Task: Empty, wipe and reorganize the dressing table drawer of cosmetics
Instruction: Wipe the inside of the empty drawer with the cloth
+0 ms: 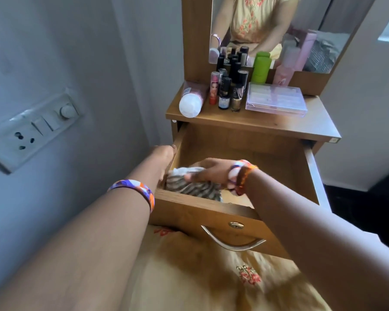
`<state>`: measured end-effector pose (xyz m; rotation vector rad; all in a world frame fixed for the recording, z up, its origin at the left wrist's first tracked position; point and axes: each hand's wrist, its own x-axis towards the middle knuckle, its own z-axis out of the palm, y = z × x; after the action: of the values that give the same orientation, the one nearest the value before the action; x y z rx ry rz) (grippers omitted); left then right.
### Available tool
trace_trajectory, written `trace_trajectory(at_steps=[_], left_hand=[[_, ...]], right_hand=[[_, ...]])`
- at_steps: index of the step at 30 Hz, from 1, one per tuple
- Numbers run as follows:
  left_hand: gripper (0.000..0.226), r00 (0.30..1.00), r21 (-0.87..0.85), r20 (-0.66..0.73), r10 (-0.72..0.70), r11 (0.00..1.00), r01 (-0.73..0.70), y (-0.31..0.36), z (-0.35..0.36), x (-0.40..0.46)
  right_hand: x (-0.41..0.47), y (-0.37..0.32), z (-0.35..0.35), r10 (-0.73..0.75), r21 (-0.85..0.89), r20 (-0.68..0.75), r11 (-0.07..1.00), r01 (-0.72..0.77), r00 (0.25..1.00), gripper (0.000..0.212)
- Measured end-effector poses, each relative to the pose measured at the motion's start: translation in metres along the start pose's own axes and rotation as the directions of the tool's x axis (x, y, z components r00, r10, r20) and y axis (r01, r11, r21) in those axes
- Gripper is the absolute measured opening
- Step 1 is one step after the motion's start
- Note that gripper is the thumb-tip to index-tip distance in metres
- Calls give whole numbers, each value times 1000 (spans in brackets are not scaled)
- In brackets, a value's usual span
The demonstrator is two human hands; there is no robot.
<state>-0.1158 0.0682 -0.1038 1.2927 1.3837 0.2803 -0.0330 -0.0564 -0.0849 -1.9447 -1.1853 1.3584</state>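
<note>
The wooden drawer (245,140) of the dressing table stands pulled out, with only a striped grey-and-white cloth (193,188) inside at its front left corner. My right hand (209,172) presses down on the cloth, fingers curled around its bunched top. My left hand (164,158) rests against the drawer's left wall, its fingers lying along the rim. The cosmetics stand on the table top (279,122): several dark bottles (225,93), a lying white-capped pink tube (190,103), a green container (259,69), a clear flat case (276,98).
A mirror (279,25) rises behind the table top. A switch and socket plate (32,129) sits on the wall at left. The drawer front carries a metal handle (231,242) just above my yellow-clad lap. Dark floor shows at right.
</note>
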Motion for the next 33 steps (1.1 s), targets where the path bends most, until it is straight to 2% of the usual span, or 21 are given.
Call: trace_trajectory(at_steps=[2, 4, 6, 7, 9, 11, 13, 15, 17, 19, 21, 22, 23, 24, 25, 26, 27, 28, 30, 32, 33], left_hand=[[33, 998, 50, 63, -29, 998, 26, 1, -4, 1], [34, 990, 75, 125, -59, 996, 50, 3, -7, -3], [36, 987, 114, 149, -52, 993, 35, 3, -11, 0], [43, 987, 125, 147, -58, 991, 40, 3, -12, 2], [49, 991, 143, 128, -47, 989, 28, 1, -13, 6], [51, 994, 141, 107, -27, 990, 12, -1, -8, 6], [56, 998, 149, 59, 21, 988, -30, 0, 0, 2], [52, 996, 200, -29, 83, 977, -76, 1, 7, -3], [46, 985, 247, -66, 160, 959, -140, 3, 11, -2], [45, 979, 208, -54, 198, 961, -183, 0, 13, 1], [44, 975, 209, -63, 211, 958, -194, -4, 14, 2], [44, 974, 217, -77, 214, 957, -194, -6, 14, 4], [44, 973, 225, -83, 214, 955, -191, -6, 15, 3], [44, 973, 230, -89, 215, 955, -190, -5, 15, 0], [44, 970, 243, -100, 224, 950, -194, -5, 15, -2], [44, 968, 264, -105, 227, 945, -193, -5, 15, -2], [44, 965, 286, -108, 241, 937, -202, -6, 15, -2], [44, 960, 309, -109, 258, 927, -214, -7, 15, -1], [44, 949, 352, -111, 296, 904, -241, -9, 15, -2], [45, 941, 387, -115, 318, 887, -252, -11, 14, -2], [46, 940, 397, -111, 323, 881, -256, -11, 14, -2]], right_hand=[[-16, -2, -12, -72, 271, -23, 960, 75, 997, 15], [-11, 1, -20, -40, 234, -209, 968, 90, 977, 24], [-6, 4, -14, -5, 84, -381, 996, 40, 925, 26], [-2, 5, -7, -25, -11, -372, 1000, 22, 928, 23], [3, 0, 8, -64, -235, -218, 972, 12, 974, 22], [7, -6, 16, -92, -416, -80, 908, 50, 993, 34], [1, -8, 11, -97, -461, -4, 883, 84, 995, 39], [-10, -3, -3, -136, -293, 55, 945, 146, 989, 34], [-24, 8, -20, -175, 87, 63, 982, 169, 983, 26], [-33, 22, -37, -176, 450, 15, 880, 151, 984, 23], [-38, 37, -47, 1, 571, -90, 819, 51, 996, 20], [-40, 43, -49, 146, 491, -182, 870, -39, 972, 18], [-39, 50, -51, 277, 307, -318, 935, -178, 907, 23], [-39, 58, -54, 334, 108, -484, 940, -323, 809, 29], [-36, 65, -58, 293, -21, -639, 917, -398, 711, 32], [-34, 69, -60, 215, -85, -725, 915, -395, 655, 37], [-32, 70, -59, 132, -140, -747, 927, -349, 652, 43], [-29, 70, -56, 24, -242, -720, 928, -283, 694, 48], [-19, 66, -45, -117, -514, -535, 831, -212, 837, 55], [-10, 60, -35, -25, -694, -341, 681, -234, 940, 57], [-6, 61, -34, 73, -697, -287, 668, -261, 955, 55]])
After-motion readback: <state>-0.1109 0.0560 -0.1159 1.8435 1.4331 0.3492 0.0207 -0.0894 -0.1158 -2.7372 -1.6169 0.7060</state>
